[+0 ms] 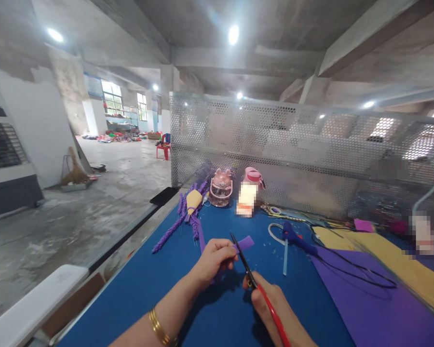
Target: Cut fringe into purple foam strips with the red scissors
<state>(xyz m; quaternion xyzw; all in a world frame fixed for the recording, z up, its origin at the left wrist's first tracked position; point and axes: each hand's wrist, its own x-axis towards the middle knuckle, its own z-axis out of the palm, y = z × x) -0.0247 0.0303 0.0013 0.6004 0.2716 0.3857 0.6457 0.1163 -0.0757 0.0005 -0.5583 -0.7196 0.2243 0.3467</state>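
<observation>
Pinching the near end of a short, flat purple strip (246, 244) between thumb and fingers, the left hand (219, 256) is closed in a narrow grip above the blue tabletop (144, 303); the right hand (273, 301) is wrapped around a pair of red-handled scissors with slim dark blades (241, 251), which lie across the strip just beside the left fingertips, though whether they cut into it I cannot tell; gold bangles (156, 328) circle the left wrist; beyond the left hand lies a bunch of purple flower-like spikes (166, 237) with a pale yellow wrap (194, 201); to the right rest a blue glue gun (299, 242) and a large purple sheet (369, 313), beside long yellow sheets (401, 255); behind stand a pink transparent bottle (221, 192) and a perforated metal panel (282, 140).
</observation>
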